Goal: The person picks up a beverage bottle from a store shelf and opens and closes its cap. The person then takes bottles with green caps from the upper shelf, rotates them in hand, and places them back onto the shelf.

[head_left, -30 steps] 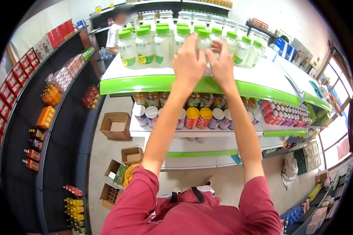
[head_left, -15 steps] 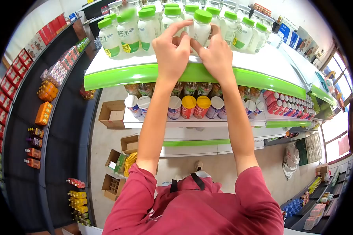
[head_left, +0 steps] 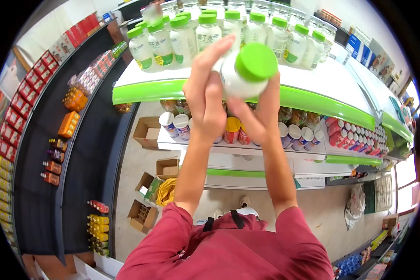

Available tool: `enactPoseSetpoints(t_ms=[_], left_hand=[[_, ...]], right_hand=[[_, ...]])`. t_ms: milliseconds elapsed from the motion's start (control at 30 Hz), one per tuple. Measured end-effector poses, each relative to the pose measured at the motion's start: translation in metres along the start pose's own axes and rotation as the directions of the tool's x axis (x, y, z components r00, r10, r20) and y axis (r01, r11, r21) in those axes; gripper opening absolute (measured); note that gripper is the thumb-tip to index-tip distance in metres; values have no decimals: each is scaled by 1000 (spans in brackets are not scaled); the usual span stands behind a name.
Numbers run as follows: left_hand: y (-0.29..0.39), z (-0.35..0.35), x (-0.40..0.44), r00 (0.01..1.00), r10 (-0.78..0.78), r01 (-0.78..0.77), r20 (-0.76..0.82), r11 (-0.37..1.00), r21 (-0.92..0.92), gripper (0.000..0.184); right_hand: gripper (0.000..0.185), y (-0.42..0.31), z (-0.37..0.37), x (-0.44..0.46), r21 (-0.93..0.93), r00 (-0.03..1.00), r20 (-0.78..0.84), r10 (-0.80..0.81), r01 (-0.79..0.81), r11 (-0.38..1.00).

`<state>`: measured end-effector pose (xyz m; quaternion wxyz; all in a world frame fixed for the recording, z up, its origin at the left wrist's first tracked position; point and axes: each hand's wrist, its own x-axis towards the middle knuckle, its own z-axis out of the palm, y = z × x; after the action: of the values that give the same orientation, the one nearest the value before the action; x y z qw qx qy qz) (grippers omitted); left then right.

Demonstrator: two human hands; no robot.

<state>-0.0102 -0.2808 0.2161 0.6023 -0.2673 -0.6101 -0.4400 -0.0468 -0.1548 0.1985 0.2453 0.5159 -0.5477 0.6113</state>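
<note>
Between my two hands is a white bottle with a green cap [head_left: 240, 77], lifted in front of the shelf edge and tilted with its cap toward me. My left hand [head_left: 206, 91] holds its left side, fingers curled around it. On the other side, my right hand [head_left: 261, 112] grips it with the thumb below and the fingers along its right side. Motion blurs the bottle and fingertips slightly. Behind them, rows of similar green-capped bottles [head_left: 209, 33] stand upright on the white top shelf [head_left: 168, 77].
A green shelf edge strip [head_left: 329, 108] runs below the bottles. Lower down stand lidded canisters [head_left: 232, 130] and pink-red bottles [head_left: 338, 137]. Open cardboard boxes [head_left: 147, 133] lie on the floor to the left, beside a dark shelving unit [head_left: 86, 154]. A plastic bag [head_left: 355, 205] sits at right.
The bottle has come off the top shelf toward me, held in both hands, and now tilts with its cap facing me. The view has shifted slightly left.
</note>
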Motion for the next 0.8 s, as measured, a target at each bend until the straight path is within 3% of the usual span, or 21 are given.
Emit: enactPoseSetpoints(t_ms=[33, 100, 233, 267, 300, 367, 433, 600, 700, 800], left_hand=[[18, -4, -8, 999, -35, 36, 31, 998, -48, 47], [50, -1, -34, 959, -283, 276, -3, 939, -205, 53], [83, -7, -76, 921, -388, 385, -41, 920, -69, 61], [80, -12, -84, 955, -295, 294, 10, 953, 69, 62], [83, -11, -93, 951, -308, 309, -30, 945, 110, 64], [90, -8, -99, 945, -320, 327, -68, 917, 230, 65], [95, -9, -98, 941, -332, 330, -60, 865, 379, 63], [105, 21, -101, 896, -429, 432, -118, 778, 456, 52], [103, 32, -111, 890, -448, 416, -86, 719, 557, 63], [101, 37, -119, 823, -543, 541, -166, 660, 521, 60]], right_hand=[[82, -5, 4, -16, 145, 997, 28, 68, -71, 987], [88, -16, 26, -53, 311, 991, -15, 134, -123, 943], [85, -38, 32, -104, 496, 976, 17, 219, -198, 846], [81, -41, 33, -105, 535, 985, 6, 174, -150, 832], [79, -36, 32, -112, 518, 992, 11, 123, -111, 848], [75, -44, 22, -112, 540, 946, 161, 282, -324, 777], [70, -46, 13, -106, 623, 917, 231, 326, -396, 674], [64, -32, -2, -116, 746, 908, 225, 353, -393, 537], [62, -24, -22, -122, 727, 850, 331, 411, -507, 463], [60, -8, -26, -127, 724, 844, 390, 368, -528, 444]])
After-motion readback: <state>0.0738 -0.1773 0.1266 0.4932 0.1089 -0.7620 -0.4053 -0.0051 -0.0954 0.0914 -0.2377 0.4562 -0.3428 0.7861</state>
